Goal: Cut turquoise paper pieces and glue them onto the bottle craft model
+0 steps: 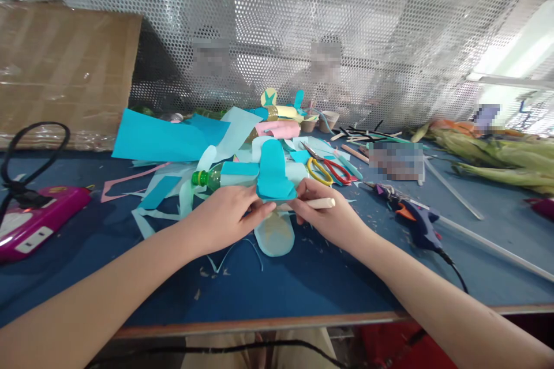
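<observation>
A plastic bottle with a green cap (206, 178) lies on its side on the blue table (285, 282), wrapped in light blue paper with turquoise wing shapes (273, 172) stuck across it. My left hand (227, 216) grips the bottle's body from the near side, its fingers closed under the turquoise wing. My right hand (328, 214) pinches the wing's right edge and also holds a pale stick (319, 203) that points right. A pale oval paper piece (274, 234) lies under the bottle.
Red and yellow scissors (325, 168) lie behind my right hand. A blue glue gun (411, 216) with its cord lies at the right. Paper scraps (164, 144) spread left. A magenta power strip (34, 222) sits far left. Corn husks (497, 155) lie at the right back.
</observation>
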`<state>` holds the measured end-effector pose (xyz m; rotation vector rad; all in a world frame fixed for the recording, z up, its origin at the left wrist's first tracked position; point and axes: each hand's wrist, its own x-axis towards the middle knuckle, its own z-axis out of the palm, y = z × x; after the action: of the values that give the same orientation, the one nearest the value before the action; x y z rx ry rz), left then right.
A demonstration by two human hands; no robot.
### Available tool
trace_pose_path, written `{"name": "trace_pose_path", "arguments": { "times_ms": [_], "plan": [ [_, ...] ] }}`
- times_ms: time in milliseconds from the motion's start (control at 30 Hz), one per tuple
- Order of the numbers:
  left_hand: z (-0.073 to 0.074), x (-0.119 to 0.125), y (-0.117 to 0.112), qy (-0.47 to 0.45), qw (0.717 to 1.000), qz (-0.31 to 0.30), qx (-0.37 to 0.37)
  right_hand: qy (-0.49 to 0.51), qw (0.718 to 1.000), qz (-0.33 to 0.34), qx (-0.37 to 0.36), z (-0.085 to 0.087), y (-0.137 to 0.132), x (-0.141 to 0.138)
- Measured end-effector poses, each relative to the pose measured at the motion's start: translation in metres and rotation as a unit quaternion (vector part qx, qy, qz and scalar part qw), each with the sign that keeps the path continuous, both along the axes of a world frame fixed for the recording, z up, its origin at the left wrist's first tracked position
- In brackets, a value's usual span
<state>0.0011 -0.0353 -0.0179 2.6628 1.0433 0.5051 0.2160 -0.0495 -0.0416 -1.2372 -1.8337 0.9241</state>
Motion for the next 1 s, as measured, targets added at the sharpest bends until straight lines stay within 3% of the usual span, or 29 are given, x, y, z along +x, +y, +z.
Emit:
{"name": "trace_pose_path", "arguments": {
  "times_ms": [1000],
  "plan": [
    [0.0014,0.0007,-0.0001,0.009,1.000,0.004,-0.003,-0.023,0.999,-0.024,0.010,0.0029,-0.0018,0.0002]
  ]
}}
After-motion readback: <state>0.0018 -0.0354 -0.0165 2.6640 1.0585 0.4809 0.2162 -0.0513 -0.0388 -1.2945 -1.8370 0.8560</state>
